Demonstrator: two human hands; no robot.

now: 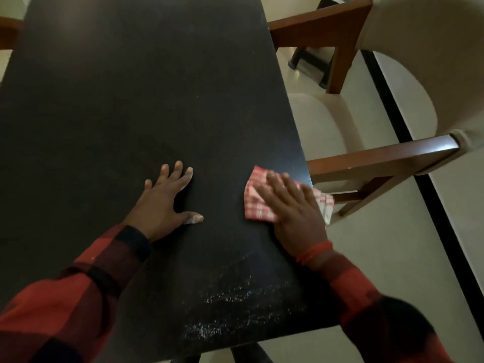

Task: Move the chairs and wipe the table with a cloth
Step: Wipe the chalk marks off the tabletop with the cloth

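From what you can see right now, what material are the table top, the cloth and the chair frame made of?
The table top looks like dark, matte wood or laminate; faint grain-like streaks show near the front edge, so I cannot tell which. The cloth under the right hand seems a thin woven fabric, with red and white checks. The chair frame appears reddish-brown varnished wood, with a slight sheen.

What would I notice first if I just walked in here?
Probably the red checked cloth near the right edge of the big dark table, pressed flat under the right hand. The left hand rests spread on the tabletop beside it. A pale cushioned chair stands to the table's right.
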